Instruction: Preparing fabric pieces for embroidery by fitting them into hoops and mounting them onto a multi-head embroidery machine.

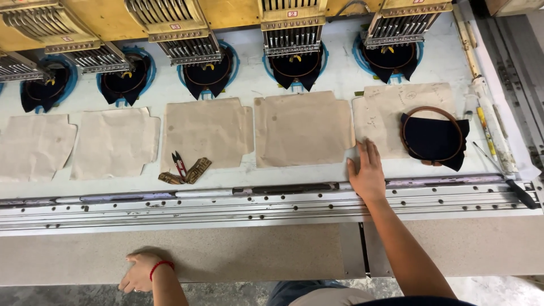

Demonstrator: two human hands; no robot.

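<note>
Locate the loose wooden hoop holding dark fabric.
In the head view, the hoop with dark fabric lies far right on the machine table, atop a tan paper sheet, just right of the right hand.

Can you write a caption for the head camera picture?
Right hand flat on brown paper sheet beside hooped dark fabric.
</note>
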